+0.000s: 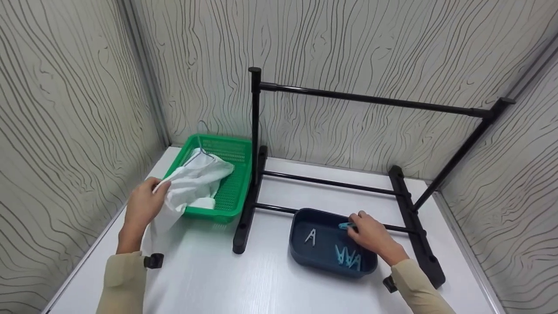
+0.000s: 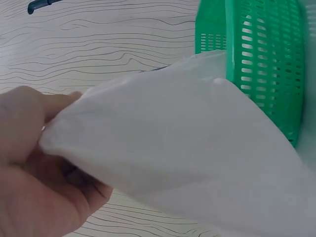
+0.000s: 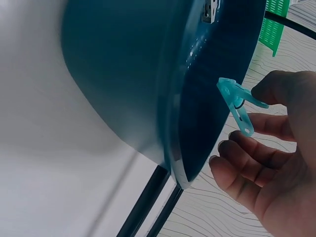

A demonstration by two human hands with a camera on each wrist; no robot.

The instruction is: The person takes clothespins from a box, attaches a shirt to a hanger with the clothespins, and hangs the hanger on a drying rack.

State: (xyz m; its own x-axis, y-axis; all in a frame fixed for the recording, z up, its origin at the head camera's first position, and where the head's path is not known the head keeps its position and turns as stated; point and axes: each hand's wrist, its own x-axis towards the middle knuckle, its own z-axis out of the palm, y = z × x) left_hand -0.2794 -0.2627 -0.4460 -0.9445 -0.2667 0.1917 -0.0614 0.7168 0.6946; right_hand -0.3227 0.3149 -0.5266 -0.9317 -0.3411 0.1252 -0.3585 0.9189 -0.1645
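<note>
My left hand (image 1: pixel 146 201) pinches the edge of a white cloth (image 1: pixel 196 179) at the near left of the green basket (image 1: pixel 233 192). Part of the cloth lies in the basket and part hangs over its side. A wire hanger (image 1: pixel 204 152) shows at the cloth's top end. In the left wrist view the cloth (image 2: pixel 173 143) stretches from thumb and fingers toward the basket. Over the dark blue bin (image 1: pixel 322 266), my right hand (image 1: pixel 369 231) pinches a light blue clothespin (image 3: pixel 232 96) between thumb and forefinger. A grey clothespin (image 1: pixel 311 237) and several blue clothespins (image 1: pixel 348 256) lie in the bin.
A black rack stands on the white table (image 1: pixel 209 274), with its top bar (image 1: pixel 370 98) above and behind the bin. Its left foot (image 1: pixel 244 226) runs between basket and bin, its right foot (image 1: pixel 425 244) right of the bin. Patterned panels (image 1: pixel 327 39) enclose the table.
</note>
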